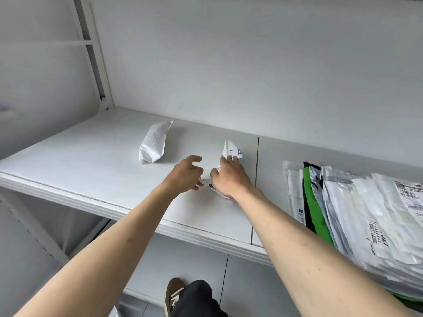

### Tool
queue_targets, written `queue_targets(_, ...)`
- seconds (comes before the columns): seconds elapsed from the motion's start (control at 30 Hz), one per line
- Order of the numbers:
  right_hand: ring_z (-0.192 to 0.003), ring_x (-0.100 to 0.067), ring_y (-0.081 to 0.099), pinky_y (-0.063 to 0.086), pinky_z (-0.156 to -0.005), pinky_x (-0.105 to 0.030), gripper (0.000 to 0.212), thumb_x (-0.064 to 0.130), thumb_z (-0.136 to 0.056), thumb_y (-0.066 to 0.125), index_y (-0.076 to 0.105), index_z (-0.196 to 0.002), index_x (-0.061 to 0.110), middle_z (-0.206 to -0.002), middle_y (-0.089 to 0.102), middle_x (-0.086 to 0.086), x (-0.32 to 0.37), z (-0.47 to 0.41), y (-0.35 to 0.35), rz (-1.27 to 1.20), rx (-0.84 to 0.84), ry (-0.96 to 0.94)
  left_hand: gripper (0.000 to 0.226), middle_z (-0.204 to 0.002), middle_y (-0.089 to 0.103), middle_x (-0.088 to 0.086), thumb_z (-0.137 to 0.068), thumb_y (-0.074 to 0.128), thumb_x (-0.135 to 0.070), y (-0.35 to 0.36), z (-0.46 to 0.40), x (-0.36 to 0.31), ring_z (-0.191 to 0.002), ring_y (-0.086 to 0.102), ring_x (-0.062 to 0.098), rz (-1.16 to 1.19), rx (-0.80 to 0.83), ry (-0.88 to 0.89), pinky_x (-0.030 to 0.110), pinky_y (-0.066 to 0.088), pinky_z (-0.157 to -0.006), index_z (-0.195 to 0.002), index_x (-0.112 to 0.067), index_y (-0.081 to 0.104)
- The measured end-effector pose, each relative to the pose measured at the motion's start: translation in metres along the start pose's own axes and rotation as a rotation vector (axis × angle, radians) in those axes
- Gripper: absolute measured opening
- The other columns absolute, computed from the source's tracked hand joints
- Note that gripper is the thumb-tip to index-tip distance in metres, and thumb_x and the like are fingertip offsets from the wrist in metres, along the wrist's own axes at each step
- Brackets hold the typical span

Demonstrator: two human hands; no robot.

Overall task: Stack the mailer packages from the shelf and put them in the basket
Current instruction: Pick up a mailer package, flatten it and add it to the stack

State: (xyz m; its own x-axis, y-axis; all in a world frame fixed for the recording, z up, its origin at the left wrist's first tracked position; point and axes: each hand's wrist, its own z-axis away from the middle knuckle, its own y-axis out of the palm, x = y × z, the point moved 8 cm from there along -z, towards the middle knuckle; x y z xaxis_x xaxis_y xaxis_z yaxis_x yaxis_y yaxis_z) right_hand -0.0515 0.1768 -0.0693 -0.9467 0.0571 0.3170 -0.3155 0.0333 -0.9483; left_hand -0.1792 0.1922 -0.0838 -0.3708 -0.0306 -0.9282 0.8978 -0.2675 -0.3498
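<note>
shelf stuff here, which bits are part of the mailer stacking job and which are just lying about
Part of the job:
- white mailer under the right hand
- left hand, touching its near edge
- second white mailer, lying apart to the left
- stacked mailers on the right
- shelf

Just there:
- brown shoe
- shelf upright

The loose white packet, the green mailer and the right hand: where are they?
loose white packet (153, 143), head view, middle of its printed face.
green mailer (314, 197), head view, its exposed green strip in the pile.
right hand (229, 177), head view, back of the hand.
</note>
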Motion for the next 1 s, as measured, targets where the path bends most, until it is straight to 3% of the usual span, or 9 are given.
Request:
queue_targets(0.2, -0.129, -0.031, 0.036, 0.026, -0.107, -0.042, 0.036, 0.021, -0.101, 0.028, 0.048, -0.123, 0.002, -0.133, 0.047, -0.019, 0.002, -0.012, 0.022, -0.033, 0.069, -0.069, 0.03, -0.107, 0.069, 0.012, -0.093, 0.053, -0.018, 0.012, -0.007, 0.018, -0.084, 0.071, 0.03, -0.012, 0.027, -0.088, 0.038, 0.058, -0.083, -0.124, -0.017, 0.056)
queue_targets(0.3, -0.145, -0.028, 0.016, 0.015, -0.117, -0.043, 0.047, 0.023, -0.098, 0.035, 0.037, -0.142, 0.007, -0.155, 0.026, -0.014, 0.006, -0.011, 0.012, -0.203, -0.062, -0.058, 0.03, -0.103, 0.069, 0.015, -0.097, 0.044, -0.022, 0.018, -0.007, 0.015, -0.088, 0.07, 0.027, 0.117, 0.084, -0.082, 0.038, 0.06, -0.076, -0.111, -0.005, 0.064)
queue_targets(0.4, -0.149, -0.028, 0.005, 0.013, -0.118, -0.039, 0.059, 0.02, -0.097, 0.041, 0.02, -0.152, 0.014, -0.163, 0.004, -0.011, -0.009, -0.001, -0.007, -0.615, -0.258, 0.159, 0.037, -0.104, 0.071, 0.015, -0.098, 0.042, -0.03, 0.024, -0.003, 0.011, -0.094, 0.07, 0.03, 0.195, 0.141, -0.127, 0.034, 0.059, -0.073, -0.119, -0.006, 0.061)
queue_targets(0.53, -0.117, -0.035, 0.053, 0.04, -0.084, -0.034, 0.049, 0.017, -0.095, 0.039, 0.029, -0.143, 0.013, -0.134, 0.053, -0.016, -0.013, 0.006, -0.006, -0.73, -0.161, 0.248, 0.036, -0.105, 0.068, 0.014, -0.098, 0.045, -0.033, 0.037, 0.004, 0.003, -0.095, 0.068, 0.03, 0.244, 0.19, -0.128, 0.035, 0.059, -0.075, -0.122, -0.012, 0.063)
queue_targets(0.63, -0.109, -0.036, 0.056, 0.044, -0.083, -0.036, 0.04, 0.017, -0.096, 0.035, 0.042, -0.135, 0.016, -0.123, 0.061, -0.014, -0.006, 0.009, -0.022, -0.625, -0.206, 0.168, 0.05, -0.104, 0.067, 0.012, -0.091, 0.06, -0.043, 0.038, 0.006, 0.004, -0.084, 0.069, 0.028, 0.375, 0.182, -0.19, 0.044, 0.058, -0.084, -0.129, -0.011, 0.058)
queue_targets(0.77, -0.128, -0.027, 0.05, 0.041, -0.105, -0.036, 0.046, 0.025, -0.098, 0.035, 0.049, -0.141, 0.03, -0.14, 0.055, -0.002, 0.001, 0.013, -0.033, -0.643, -0.134, 0.089, 0.06, -0.096, 0.068, 0.009, -0.088, 0.047, -0.068, 0.044, 0.015, -0.005, -0.081, 0.068, 0.027, 0.36, 0.239, -0.221, 0.038, 0.054, -0.077, -0.118, -0.018, 0.064)
queue_targets(0.83, -0.12, -0.023, 0.054, 0.045, -0.097, -0.031, 0.042, 0.027, -0.098, 0.037, 0.056, -0.134, 0.033, -0.129, 0.063, 0.002, 0.007, 0.016, -0.038, -0.624, -0.075, 0.016, 0.064, -0.098, 0.068, 0.011, -0.086, 0.044, -0.073, 0.044, 0.017, -0.01, -0.081, 0.069, 0.029, 0.404, 0.242, -0.233, 0.036, 0.055, -0.069, -0.119, -0.022, 0.063)
queue_targets(0.93, -0.091, -0.019, 0.055, 0.043, -0.071, -0.023, 0.033, 0.021, -0.097, 0.042, 0.068, -0.115, 0.029, -0.085, 0.062, 0.009, 0.014, 0.023, -0.05, -0.646, -0.037, -0.08, 0.054, -0.098, 0.068, 0.006, -0.087, 0.048, -0.07, 0.04, 0.019, -0.016, -0.079, 0.07, 0.028, 0.49, 0.232, -0.206, 0.034, 0.054, -0.061, -0.12, -0.03, 0.062)
queue_targets(1.0, -0.105, -0.017, 0.06, 0.048, -0.088, -0.027, 0.032, 0.018, -0.096, 0.048, 0.067, -0.122, 0.026, -0.103, 0.069, 0.007, 0.011, 0.025, -0.055, -0.691, -0.007, -0.133, 0.048, -0.1, 0.069, 0.005, -0.087, 0.053, -0.065, 0.038, 0.018, -0.021, -0.086, 0.07, 0.027, 0.508, 0.211, -0.181, 0.037, 0.054, -0.071, -0.118, -0.03, 0.064)
